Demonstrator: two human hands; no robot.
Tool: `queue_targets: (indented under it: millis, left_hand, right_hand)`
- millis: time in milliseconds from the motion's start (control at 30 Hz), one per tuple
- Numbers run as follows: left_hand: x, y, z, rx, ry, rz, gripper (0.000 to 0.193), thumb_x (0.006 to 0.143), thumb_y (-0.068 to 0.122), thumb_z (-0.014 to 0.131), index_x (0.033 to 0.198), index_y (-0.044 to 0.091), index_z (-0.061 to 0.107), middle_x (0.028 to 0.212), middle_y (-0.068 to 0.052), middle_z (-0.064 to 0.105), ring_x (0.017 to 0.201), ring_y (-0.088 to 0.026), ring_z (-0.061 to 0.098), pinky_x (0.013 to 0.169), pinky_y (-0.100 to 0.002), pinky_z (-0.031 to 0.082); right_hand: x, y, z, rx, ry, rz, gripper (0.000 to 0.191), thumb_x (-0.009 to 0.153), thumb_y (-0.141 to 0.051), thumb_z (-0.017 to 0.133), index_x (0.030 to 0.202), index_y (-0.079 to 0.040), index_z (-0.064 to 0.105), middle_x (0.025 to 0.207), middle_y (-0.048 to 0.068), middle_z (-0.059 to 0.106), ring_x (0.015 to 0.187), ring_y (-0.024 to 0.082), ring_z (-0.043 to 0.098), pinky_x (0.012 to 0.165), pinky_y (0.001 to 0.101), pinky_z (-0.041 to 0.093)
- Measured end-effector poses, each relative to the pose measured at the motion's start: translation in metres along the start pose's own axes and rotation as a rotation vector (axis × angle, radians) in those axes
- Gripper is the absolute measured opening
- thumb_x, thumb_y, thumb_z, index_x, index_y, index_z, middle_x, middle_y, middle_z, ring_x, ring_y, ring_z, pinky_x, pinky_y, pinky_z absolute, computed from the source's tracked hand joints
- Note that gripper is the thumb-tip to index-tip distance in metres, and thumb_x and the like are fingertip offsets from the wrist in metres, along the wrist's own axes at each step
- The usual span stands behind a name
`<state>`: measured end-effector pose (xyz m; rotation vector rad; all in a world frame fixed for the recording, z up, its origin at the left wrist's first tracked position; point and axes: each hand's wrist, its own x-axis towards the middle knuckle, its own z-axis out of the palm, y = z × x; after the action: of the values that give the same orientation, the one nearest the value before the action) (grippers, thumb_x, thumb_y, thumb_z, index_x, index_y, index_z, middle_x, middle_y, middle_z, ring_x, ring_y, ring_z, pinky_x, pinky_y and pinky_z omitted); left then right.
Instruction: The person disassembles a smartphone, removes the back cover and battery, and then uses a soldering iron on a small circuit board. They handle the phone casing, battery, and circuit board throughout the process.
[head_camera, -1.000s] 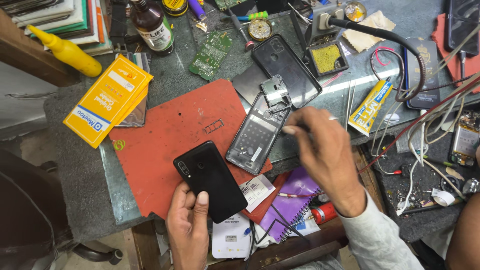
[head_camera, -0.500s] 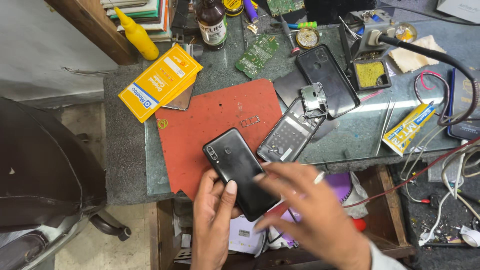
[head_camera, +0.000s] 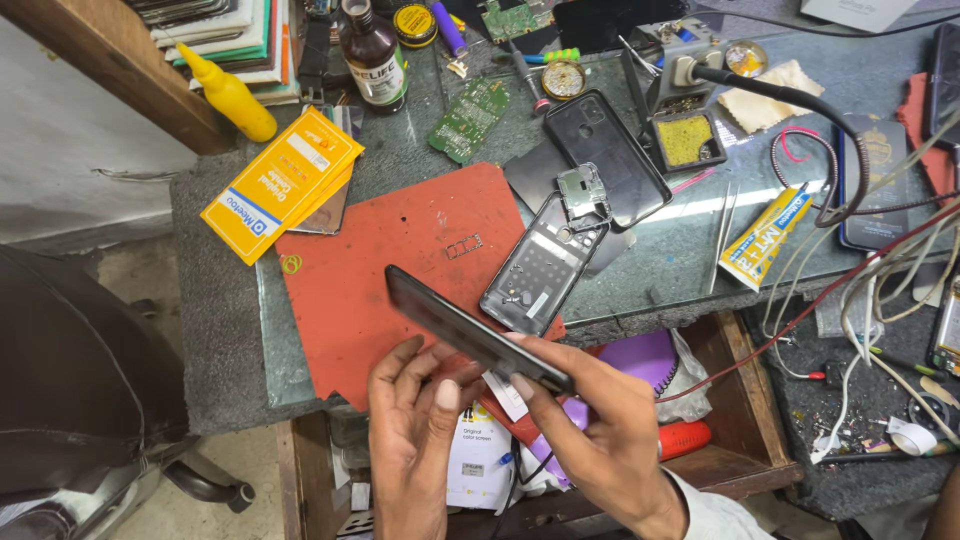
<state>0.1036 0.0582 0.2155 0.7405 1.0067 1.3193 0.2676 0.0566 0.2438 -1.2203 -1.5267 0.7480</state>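
Tilted up since half a second earlier, when it lay screen-up in the palm, the black phone showed only its thin edge to the camera at lower centre of the frame. Both hands held it: the left hand cupped it from below with fingers loosely spread, while the right hand pinched its lower-right end. Its long axis ran from upper left to lower right, above the red mat. Disassembly appeared partly done elsewhere on the bench: an opened phone frame and a back cover lay at centre, with a circuit board above. The held phone looked closed and unopened as yet.
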Motion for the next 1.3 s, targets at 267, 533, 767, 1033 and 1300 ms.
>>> queue_targets:
  millis: [267, 533, 767, 1033, 1300]
  left_hand:
    - [0.004, 0.002, -0.003, -0.141, 0.112, -0.052, 0.040, 0.098, 0.009, 0.060, 0.134, -0.005, 0.052, 0.116, -0.018, 0.073, 0.107, -0.022, 0.070, 0.095, -0.040, 0.057]
    - [0.005, 0.008, -0.015, 0.011, 0.158, -0.064, 0.032, 0.096, 0.012, 0.066, 0.122, -0.005, 0.057, 0.101, -0.018, 0.077, 0.087, -0.019, 0.074, 0.075, -0.034, 0.062]
    - [0.006, 0.011, -0.017, 0.043, 0.072, -0.013, 0.032, 0.099, 0.017, 0.063, 0.121, -0.005, 0.057, 0.101, -0.015, 0.078, 0.091, -0.015, 0.074, 0.081, -0.032, 0.062]
    - [0.013, 0.030, -0.025, 0.284, -0.088, -0.020, 0.033, 0.104, 0.027, 0.059, 0.117, -0.003, 0.066, 0.094, -0.011, 0.079, 0.085, -0.009, 0.067, 0.077, -0.027, 0.054]
    - [0.087, 0.074, -0.053, 1.359, 0.145, 0.707, 0.032, 0.100, 0.026, 0.068, 0.123, 0.003, 0.067, 0.117, -0.015, 0.070, 0.106, -0.035, 0.066, 0.087, -0.046, 0.054]
  right_hand:
    - [-0.009, 0.017, 0.013, 0.568, -0.078, 0.499, 0.038, 0.092, -0.002, 0.070, 0.128, 0.008, 0.062, 0.111, 0.009, 0.076, 0.098, 0.011, 0.070, 0.083, 0.0264, 0.059]
    - [-0.006, 0.023, 0.008, 0.489, -0.163, 0.590, 0.038, 0.093, -0.007, 0.067, 0.128, 0.007, 0.061, 0.104, 0.013, 0.080, 0.088, 0.013, 0.073, 0.075, 0.0297, 0.061]
    - [-0.014, 0.029, 0.014, 0.436, -0.163, 0.657, 0.036, 0.091, -0.010, 0.068, 0.124, 0.003, 0.062, 0.098, 0.011, 0.081, 0.077, 0.013, 0.074, 0.074, 0.0296, 0.060]
    - [-0.017, 0.031, 0.011, 0.555, -0.385, 0.691, 0.035, 0.095, -0.015, 0.063, 0.125, 0.004, 0.063, 0.103, 0.011, 0.080, 0.087, 0.014, 0.073, 0.079, 0.0342, 0.063]
    - [-0.029, 0.032, 0.004, 0.592, -0.404, 0.648, 0.036, 0.097, -0.011, 0.062, 0.129, 0.004, 0.059, 0.110, 0.014, 0.078, 0.098, 0.015, 0.071, 0.086, 0.0330, 0.056]
